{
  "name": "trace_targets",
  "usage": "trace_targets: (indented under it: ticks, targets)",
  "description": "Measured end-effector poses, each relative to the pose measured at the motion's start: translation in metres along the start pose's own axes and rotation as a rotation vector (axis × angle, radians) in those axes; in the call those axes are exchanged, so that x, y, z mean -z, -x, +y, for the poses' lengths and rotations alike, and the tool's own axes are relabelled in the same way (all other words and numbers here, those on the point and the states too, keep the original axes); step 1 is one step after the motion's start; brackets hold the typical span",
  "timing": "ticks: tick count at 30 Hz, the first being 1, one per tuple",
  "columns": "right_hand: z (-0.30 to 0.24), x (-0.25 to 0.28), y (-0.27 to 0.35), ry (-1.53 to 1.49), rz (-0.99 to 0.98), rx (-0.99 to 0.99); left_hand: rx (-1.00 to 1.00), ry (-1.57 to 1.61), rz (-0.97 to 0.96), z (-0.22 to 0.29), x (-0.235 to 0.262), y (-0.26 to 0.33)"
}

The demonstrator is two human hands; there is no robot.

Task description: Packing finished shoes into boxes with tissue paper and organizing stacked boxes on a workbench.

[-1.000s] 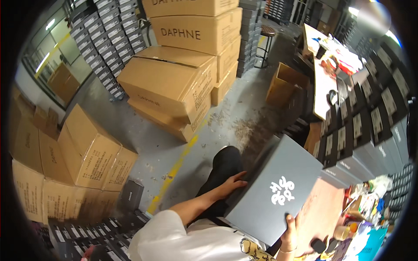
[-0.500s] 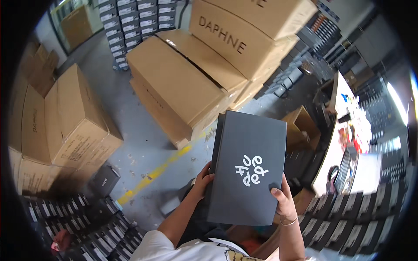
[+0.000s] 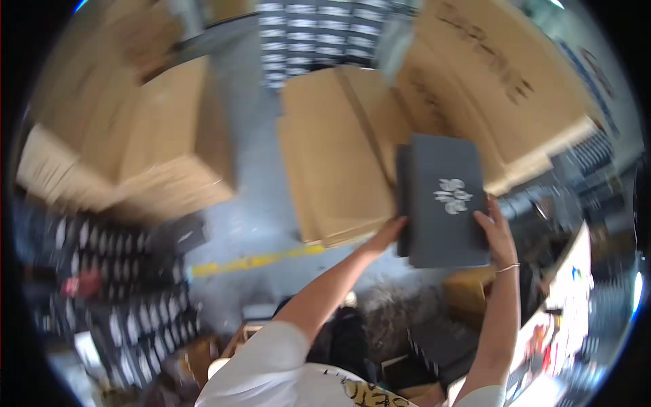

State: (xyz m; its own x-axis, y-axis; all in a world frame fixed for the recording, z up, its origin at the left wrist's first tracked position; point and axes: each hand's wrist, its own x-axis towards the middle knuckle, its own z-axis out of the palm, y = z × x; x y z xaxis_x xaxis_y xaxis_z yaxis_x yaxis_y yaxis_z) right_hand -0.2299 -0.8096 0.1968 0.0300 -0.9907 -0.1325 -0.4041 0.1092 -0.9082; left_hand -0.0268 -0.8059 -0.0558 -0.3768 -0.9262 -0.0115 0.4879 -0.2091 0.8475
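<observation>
While both arms are stretched out ahead, a dark grey box (image 3: 444, 200) with a pale emblem on its lid is held up between the two hands, at about two o'clock from the frame's centre. The left hand (image 3: 388, 234) is pressed against its lower left edge; the right hand (image 3: 498, 234), a thin bracelet at the wrist, is clasped on its lower right side. Big cardboard cartons (image 3: 339, 156) are seen beyond, from ten to one o'clock. Judged from this hold, the box is best kept level, with even pressure from both sides. A yellow floor line (image 3: 258, 261) is seen at seven o'clock.
</observation>
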Motion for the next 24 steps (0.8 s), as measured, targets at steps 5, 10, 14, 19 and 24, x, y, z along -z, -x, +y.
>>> trace_targets:
  ticks: [5,10,14,19,24]
  targets:
    - [0.084,-0.066,-0.051,1.254,-0.150,-0.089,0.284,-0.723,0.124,0.046,0.010,0.048]
    - [0.154,-0.077,-0.060,1.220,0.027,0.139,0.338,-0.469,0.690,-0.042,0.103,0.285]
    - [0.152,-0.073,-0.071,1.232,-0.014,0.226,0.985,-0.940,1.220,-0.152,0.088,0.555]
    - [0.174,-0.159,-0.036,0.851,-0.187,0.846,0.502,0.289,2.108,-0.126,-0.042,0.636]
    - [0.089,-0.360,0.142,0.488,-1.555,0.805,0.519,0.343,2.139,-0.129,-0.098,0.607]
